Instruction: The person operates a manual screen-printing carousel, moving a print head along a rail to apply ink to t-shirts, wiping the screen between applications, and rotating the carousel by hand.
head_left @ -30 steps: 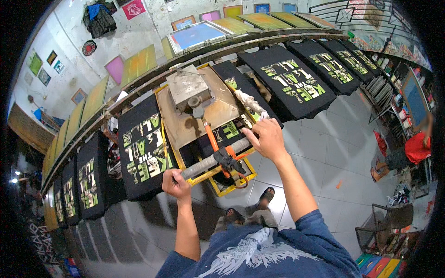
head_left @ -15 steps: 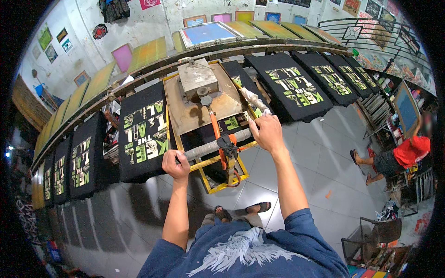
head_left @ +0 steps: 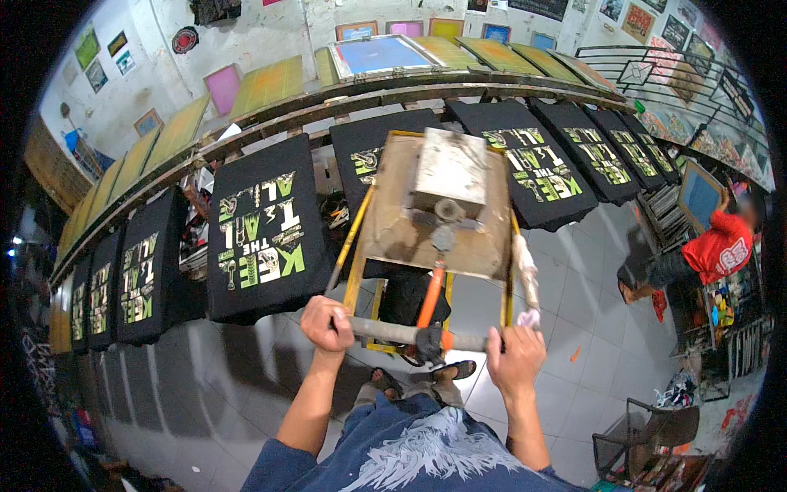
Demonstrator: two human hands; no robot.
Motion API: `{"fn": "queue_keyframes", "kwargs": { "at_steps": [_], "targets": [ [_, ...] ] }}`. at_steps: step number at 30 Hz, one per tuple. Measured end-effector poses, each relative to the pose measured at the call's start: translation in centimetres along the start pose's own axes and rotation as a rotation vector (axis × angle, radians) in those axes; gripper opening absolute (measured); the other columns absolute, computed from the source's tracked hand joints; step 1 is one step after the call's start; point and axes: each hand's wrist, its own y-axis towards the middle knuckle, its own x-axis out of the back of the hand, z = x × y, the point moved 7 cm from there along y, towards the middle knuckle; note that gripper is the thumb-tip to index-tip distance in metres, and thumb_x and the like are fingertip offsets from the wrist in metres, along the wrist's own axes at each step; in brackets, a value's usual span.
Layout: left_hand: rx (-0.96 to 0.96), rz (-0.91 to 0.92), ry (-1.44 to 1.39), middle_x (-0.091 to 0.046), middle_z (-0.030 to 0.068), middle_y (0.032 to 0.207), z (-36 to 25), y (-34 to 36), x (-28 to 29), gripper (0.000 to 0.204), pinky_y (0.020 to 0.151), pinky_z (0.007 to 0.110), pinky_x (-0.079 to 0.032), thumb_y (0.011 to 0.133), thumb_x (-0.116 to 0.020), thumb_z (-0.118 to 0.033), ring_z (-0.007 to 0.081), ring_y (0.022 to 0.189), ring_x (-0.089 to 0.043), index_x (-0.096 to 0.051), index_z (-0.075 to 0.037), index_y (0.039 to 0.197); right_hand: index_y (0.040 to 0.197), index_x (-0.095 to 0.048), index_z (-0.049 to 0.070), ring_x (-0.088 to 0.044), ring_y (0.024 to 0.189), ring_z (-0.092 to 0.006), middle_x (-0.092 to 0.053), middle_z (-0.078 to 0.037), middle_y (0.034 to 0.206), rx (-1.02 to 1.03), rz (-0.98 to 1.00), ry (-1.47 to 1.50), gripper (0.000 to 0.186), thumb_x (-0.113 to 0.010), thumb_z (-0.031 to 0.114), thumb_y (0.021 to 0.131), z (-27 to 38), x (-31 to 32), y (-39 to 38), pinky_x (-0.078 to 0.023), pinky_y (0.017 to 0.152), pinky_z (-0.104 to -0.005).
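Head view, and here's a two-handed hold: the left hand (head_left: 328, 322) has its fingers clamped around the left end of the grey bar (head_left: 385, 330), the right hand (head_left: 516, 358) curled over the other end. Ahead sits the yellow frame (head_left: 354, 283), its brown plate (head_left: 393, 197) topped by a metal box (head_left: 451, 168), partly overlapping a printed black shirt (head_left: 357, 139), another black shirt (head_left: 258, 221) alongside to the left. Looks like the positioning step; the next move seemingly calls for even force on both ends, clear of the fabric.
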Motion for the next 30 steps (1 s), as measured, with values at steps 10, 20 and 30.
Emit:
{"fn": "queue_keyframes", "kwargs": {
  "at_steps": [10,20,30],
  "targets": [
    [-0.031,0.258,-0.190,-0.066,0.0062,0.071,-7.9,-2.8,-5.2,0.011,0.056,0.039,-0.043,0.081,-0.069,-0.008,0.0259,0.058,-0.060,-0.060,-0.009,0.075,0.063,-0.040,0.005,-0.043,0.060,-0.0351,-0.040,-0.014,0.062,0.035,-0.123,-0.063,0.030,-0.054,0.018,0.088,-10.7,2.3,-1.2,-0.031,0.059,-0.0464],
    [0.103,0.431,-0.043,-0.064,0.0068,0.070,-12.1,-2.0,-10.5,0.024,0.060,0.041,-0.048,0.085,-0.078,-0.031,0.0279,0.064,-0.063,-0.067,-0.011,0.076,0.067,-0.042,0.005,-0.043,0.060,-0.0349,-0.040,-0.014,0.064,0.084,-0.170,0.007,0.031,-0.056,0.020,0.089,-17.5,2.1,2.0,-0.032,0.060,-0.0449],
    [0.162,0.605,0.171,-0.070,0.0108,0.064,-12.6,-2.3,-12.0,0.044,0.055,0.041,-0.055,0.088,-0.076,-0.046,0.0305,0.059,-0.070,-0.070,-0.010,0.064,0.066,-0.043,0.004,-0.044,0.065,-0.0335,-0.042,-0.013,0.067,0.135,-0.376,0.000,0.028,-0.048,0.016,0.091,-17.4,1.5,1.0,-0.035,0.068,-0.0442]
  ]
}}
